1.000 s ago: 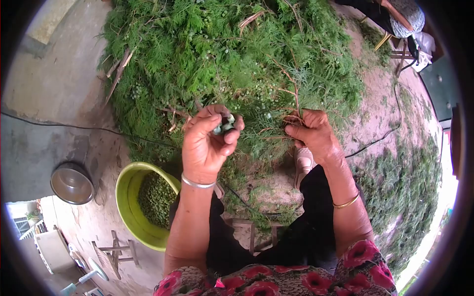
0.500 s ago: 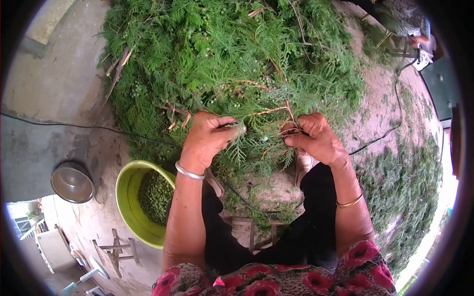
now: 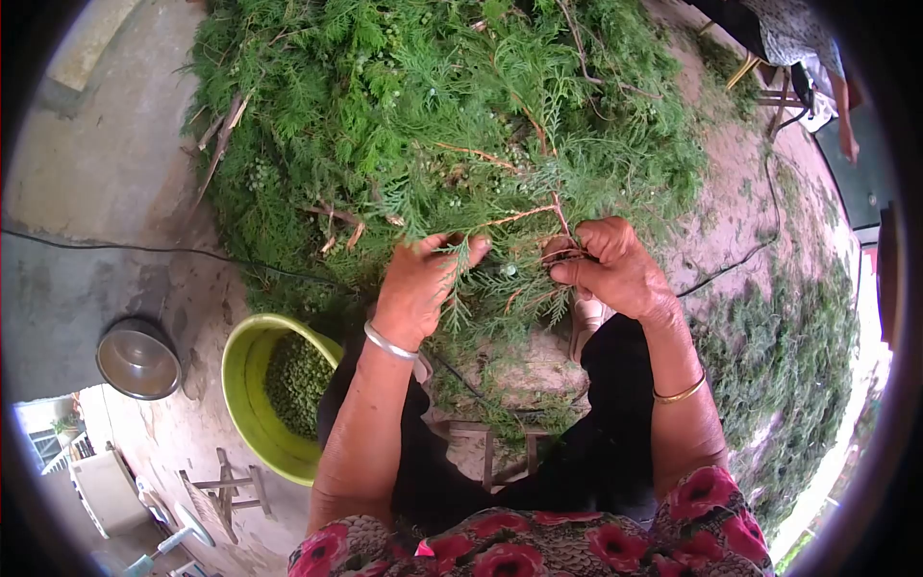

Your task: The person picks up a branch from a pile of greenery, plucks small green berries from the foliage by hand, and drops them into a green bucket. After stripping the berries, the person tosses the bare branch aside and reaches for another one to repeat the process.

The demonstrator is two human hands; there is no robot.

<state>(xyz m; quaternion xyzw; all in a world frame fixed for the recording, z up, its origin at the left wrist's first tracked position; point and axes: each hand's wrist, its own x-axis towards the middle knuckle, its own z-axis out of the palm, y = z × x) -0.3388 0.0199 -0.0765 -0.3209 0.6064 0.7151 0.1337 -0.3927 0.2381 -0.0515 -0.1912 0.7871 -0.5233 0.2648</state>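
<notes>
My right hand (image 3: 615,269) is closed around the reddish stem of an evergreen sprig (image 3: 558,207) with flat, scaly green leaves, like arborvitae. The sprig spreads between my hands, above my knees. On its left side, my left hand (image 3: 415,288) has its fingers bent in a pinch among the leaf tips, which partly cover them. What it holds, if anything, is hidden. A small pale green cone (image 3: 508,270) shows on the sprig between the hands. Left of my left forearm stands a yellow-green bucket (image 3: 240,413) with many small green cones (image 3: 298,380) inside.
A large heap of cut evergreen branches (image 3: 317,115) lies ahead. Trimmed foliage (image 3: 779,375) covers the ground at right. A metal bowl (image 3: 139,358) and a wooden stool (image 3: 226,490) stand at left. A black cable (image 3: 144,246) crosses the floor. Another person (image 3: 793,34) is at upper right.
My left hand has shifted slightly right and turned, its fingers now deeper among the leaves. The right hand keeps its hold on the sprig. The other person's arm has swung down.
</notes>
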